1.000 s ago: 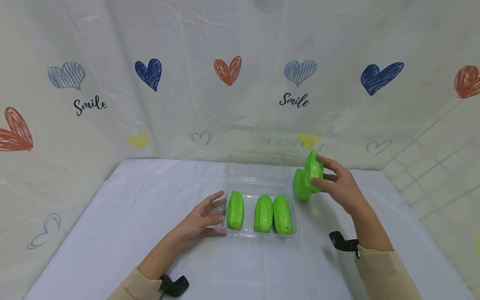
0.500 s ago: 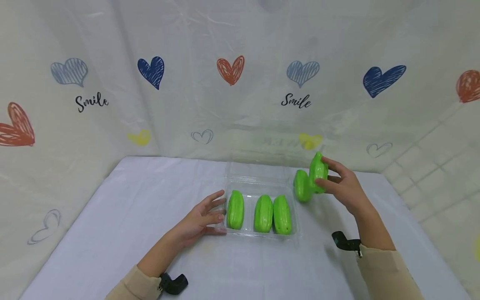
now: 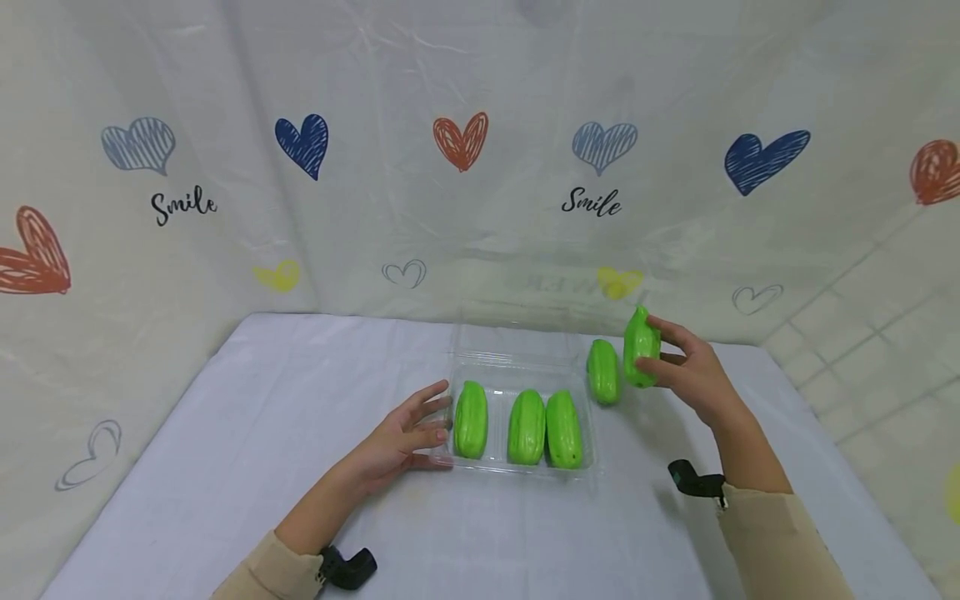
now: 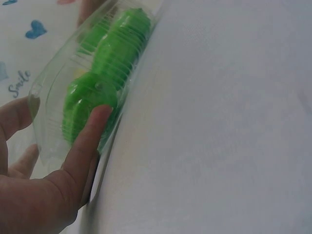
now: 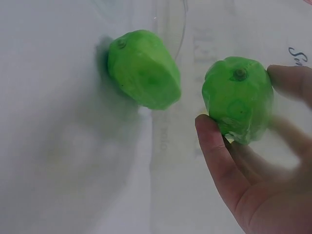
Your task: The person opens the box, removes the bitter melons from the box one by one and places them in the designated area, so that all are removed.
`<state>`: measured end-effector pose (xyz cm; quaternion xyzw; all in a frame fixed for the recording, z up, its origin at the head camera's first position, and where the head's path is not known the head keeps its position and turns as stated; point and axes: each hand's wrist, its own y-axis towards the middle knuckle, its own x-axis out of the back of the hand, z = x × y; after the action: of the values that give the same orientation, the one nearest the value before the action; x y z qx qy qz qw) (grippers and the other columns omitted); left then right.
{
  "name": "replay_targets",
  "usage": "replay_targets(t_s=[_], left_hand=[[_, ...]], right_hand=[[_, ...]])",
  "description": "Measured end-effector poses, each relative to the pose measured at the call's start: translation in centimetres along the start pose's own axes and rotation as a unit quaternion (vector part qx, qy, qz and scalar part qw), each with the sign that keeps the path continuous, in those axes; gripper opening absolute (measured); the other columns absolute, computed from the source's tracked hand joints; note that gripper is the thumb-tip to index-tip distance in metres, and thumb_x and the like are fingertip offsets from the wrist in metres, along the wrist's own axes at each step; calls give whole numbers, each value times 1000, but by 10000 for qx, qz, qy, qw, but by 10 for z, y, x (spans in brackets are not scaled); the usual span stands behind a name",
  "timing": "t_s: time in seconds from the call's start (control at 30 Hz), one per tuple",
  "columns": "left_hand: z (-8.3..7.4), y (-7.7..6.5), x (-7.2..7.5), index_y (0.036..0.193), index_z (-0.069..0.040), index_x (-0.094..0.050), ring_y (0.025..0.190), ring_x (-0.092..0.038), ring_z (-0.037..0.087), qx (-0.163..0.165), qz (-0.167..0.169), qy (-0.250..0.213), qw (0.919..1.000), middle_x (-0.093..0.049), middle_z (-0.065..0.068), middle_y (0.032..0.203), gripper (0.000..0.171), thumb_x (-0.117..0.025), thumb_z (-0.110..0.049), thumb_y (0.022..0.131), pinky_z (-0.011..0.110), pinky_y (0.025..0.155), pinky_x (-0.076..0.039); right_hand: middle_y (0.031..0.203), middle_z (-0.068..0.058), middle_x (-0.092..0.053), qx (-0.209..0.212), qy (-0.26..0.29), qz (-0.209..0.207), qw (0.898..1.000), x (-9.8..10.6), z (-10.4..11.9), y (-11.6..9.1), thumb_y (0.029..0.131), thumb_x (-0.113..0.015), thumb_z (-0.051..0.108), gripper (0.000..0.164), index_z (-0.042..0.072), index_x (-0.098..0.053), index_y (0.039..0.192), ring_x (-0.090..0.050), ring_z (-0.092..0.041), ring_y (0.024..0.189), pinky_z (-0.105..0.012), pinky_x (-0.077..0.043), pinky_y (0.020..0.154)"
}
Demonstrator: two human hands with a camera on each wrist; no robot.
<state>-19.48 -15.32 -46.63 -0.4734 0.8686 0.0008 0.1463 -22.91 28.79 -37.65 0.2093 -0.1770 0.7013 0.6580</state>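
A clear plastic clamshell box (image 3: 495, 462) stands on the table with its lid raised at the back. Inside lie a ribbed, oblong green fruit at the left (image 3: 471, 421) and two more side by side at the right, one of them in the middle (image 3: 527, 427). My left hand (image 3: 405, 433) rests against the box's left side with fingers spread, thumb (image 4: 90, 134) along the front wall. Right of the box lies another green fruit (image 3: 603, 372). Just beyond it, my right hand (image 3: 690, 371) pinches a similar ribbed green fruit (image 5: 239, 100) upright between thumb and fingers.
A white cloth (image 3: 300, 400) covers the table. Behind it hangs a pale curtain (image 3: 360, 217) printed with hearts and "Smile" lettering. The transparent raised lid (image 3: 517, 337) stands close to the curtain. Each wrist wears a black camera, such as the right one (image 3: 693, 481).
My right hand has moved slightly right and down with its green fruit, which no longer overlaps the fruit beside the box. My left hand and the box have stayed put.
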Motion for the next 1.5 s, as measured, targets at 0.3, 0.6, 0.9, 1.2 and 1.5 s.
replay_targets(t_s=[0.3, 0.6, 0.9, 1.2, 1.5], left_hand=[[-2, -1, -2, 160, -25, -20, 147, -26, 43, -2, -37, -16, 10000, -15, 10, 166, 77, -59, -3, 97, 54, 92, -56], [-1, 0, -1, 159, -26, -21, 147, -27, 43, -13, -35, -58, 10000, -15, 10, 165, 76, -58, -2, 97, 54, 92, -56], [0, 1, 0, 159, -26, -22, 146, -29, 43, 22, -65, -47, 10000, -17, 9, 165, 76, -59, -3, 97, 54, 92, -56], [0, 1, 0, 159, -27, -22, 147, -28, 43, 28, -70, -53, 10000, -17, 8, 165, 76, -59, -3, 97, 54, 92, -56], [-2, 0, -2, 159, -26, -20, 147, -26, 43, 6, -37, -61, 10000, -16, 9, 166, 76, -58, -3, 97, 54, 92, -56]], right_hand=[[162, -23, -21, -149, 11, 38, 9999, 1, -7, 1, 96, -68, 26, 80, 18, -21, 160, -42, -47, 137, -23, -58, 78], [162, -25, -19, -334, -66, 67, 9994, 3, -14, 5, 96, -66, 25, 80, 18, -20, 161, -39, -48, 138, -22, -58, 77], [160, -28, -20, -335, 53, 130, 9993, 3, -21, 5, 96, -67, 22, 80, 14, -20, 160, -37, -51, 138, -23, -59, 77], [159, -29, -22, -297, 88, 217, 9993, 3, -31, 8, 95, -67, 21, 78, 11, -23, 159, -39, -51, 136, -24, -59, 75], [158, -32, -22, -404, -93, 299, 9987, 2, -38, 10, 96, -66, 21, 78, 11, -22, 159, -37, -51, 137, -27, -59, 78]])
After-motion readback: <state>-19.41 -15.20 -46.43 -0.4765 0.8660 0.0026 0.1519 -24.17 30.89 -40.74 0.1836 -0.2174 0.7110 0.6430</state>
